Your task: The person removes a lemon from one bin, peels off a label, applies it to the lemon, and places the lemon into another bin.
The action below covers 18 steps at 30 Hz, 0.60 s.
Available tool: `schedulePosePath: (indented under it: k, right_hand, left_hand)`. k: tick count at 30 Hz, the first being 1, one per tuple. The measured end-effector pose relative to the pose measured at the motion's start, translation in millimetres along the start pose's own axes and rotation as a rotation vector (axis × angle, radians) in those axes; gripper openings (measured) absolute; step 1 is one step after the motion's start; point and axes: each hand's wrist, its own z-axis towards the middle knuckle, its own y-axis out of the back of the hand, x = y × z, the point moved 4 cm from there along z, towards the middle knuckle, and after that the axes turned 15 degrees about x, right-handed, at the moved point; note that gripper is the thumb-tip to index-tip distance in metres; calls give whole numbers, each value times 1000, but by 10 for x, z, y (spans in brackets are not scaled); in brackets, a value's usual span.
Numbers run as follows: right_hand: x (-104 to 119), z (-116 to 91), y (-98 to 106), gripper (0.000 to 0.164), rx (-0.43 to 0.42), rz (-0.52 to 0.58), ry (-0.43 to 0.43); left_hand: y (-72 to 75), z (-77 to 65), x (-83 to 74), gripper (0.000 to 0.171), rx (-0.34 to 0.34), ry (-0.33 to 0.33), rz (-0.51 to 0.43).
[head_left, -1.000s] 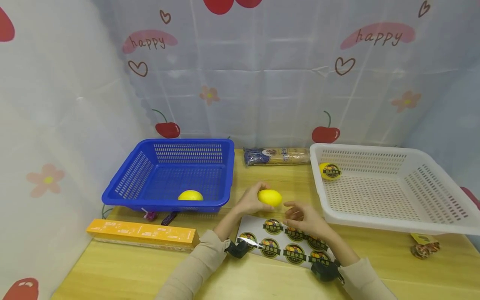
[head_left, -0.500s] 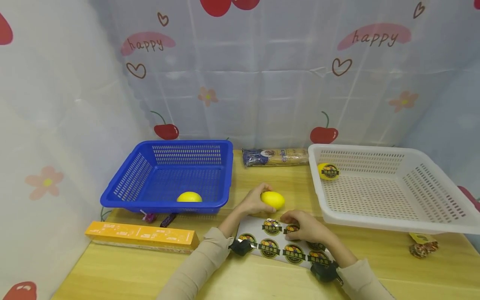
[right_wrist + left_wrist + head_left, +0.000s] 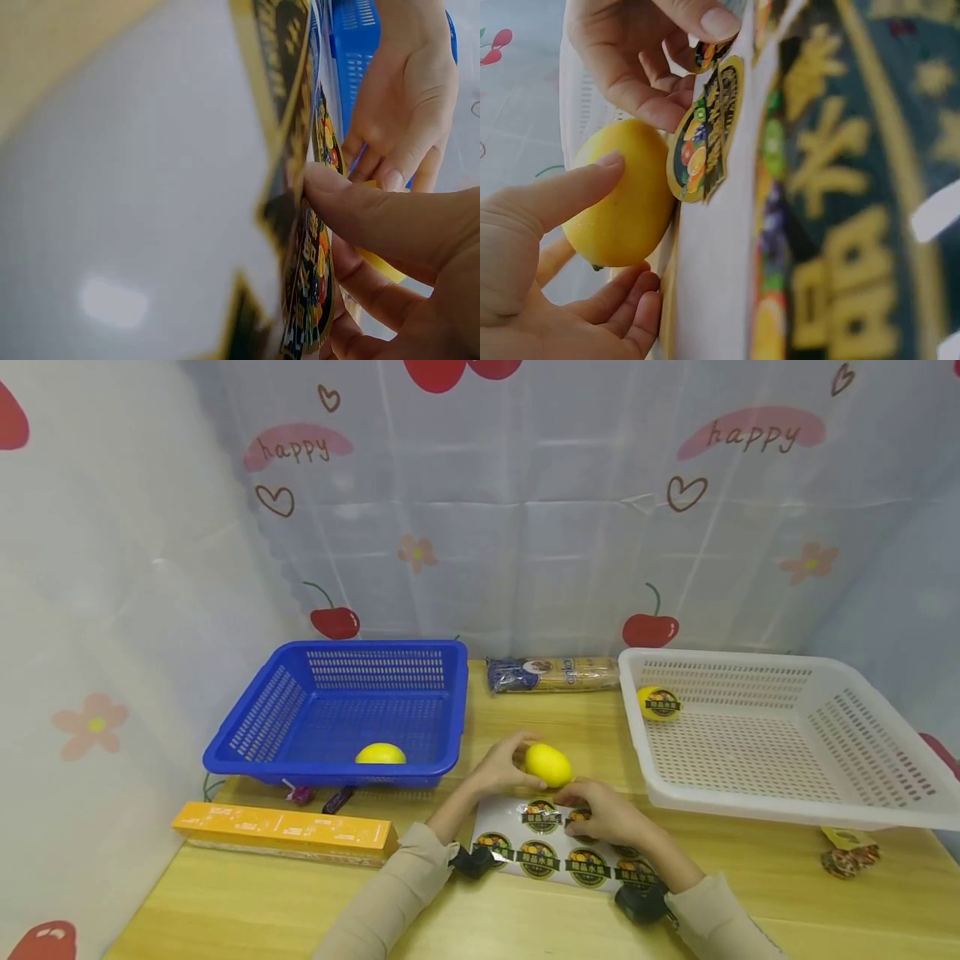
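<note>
My left hand point(image 3: 504, 768) holds a yellow lemon point(image 3: 548, 766) just beyond the sticker sheet point(image 3: 517, 814). In the left wrist view the thumb lies across the lemon point(image 3: 634, 206), with the other fingers behind and below it. My right hand point(image 3: 606, 812) bends over the sheet's upper part, its thumb and fingertips at a round fruit-label sticker point(image 3: 711, 131) and a gap between them. The right wrist view has the thumb point(image 3: 390, 214) touching the sheet's stickers, partly hiding the lemon behind. Another lemon point(image 3: 381, 753) lies in the blue basket point(image 3: 333, 768).
On the right stands a white basket point(image 3: 750, 806) with a labelled lemon point(image 3: 660, 703) inside. A wrapped packet point(image 3: 555, 674) lies at the back between the baskets. An orange box point(image 3: 285, 828) and small sweets point(image 3: 302, 794) are at left, with a brown wrapped item point(image 3: 850, 853) at right.
The right hand has moved from beside the lemon down to the stickers. The left hand has shifted the lemon slightly right and nearer, tilting it.
</note>
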Motion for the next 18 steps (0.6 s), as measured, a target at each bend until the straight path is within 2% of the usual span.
schedulePosePath:
  k: [3, 5, 13, 18]
  right_hand:
    - [2, 4, 1, 34, 1, -2, -14]
    - [7, 3, 5, 34, -4, -4, -26]
    - [7, 4, 35, 25, -50, -38, -122]
    - [9, 14, 40, 12, -40, -20, -98]
  left_hand:
    - [-12, -1, -7, 65, -8, -30, 17]
    - [-19, 9, -4, 61, -24, -27, 28]
    - [-13, 42, -3, 60, -158, 61, 30]
    - [-11, 42, 5, 64, -163, 74, 31]
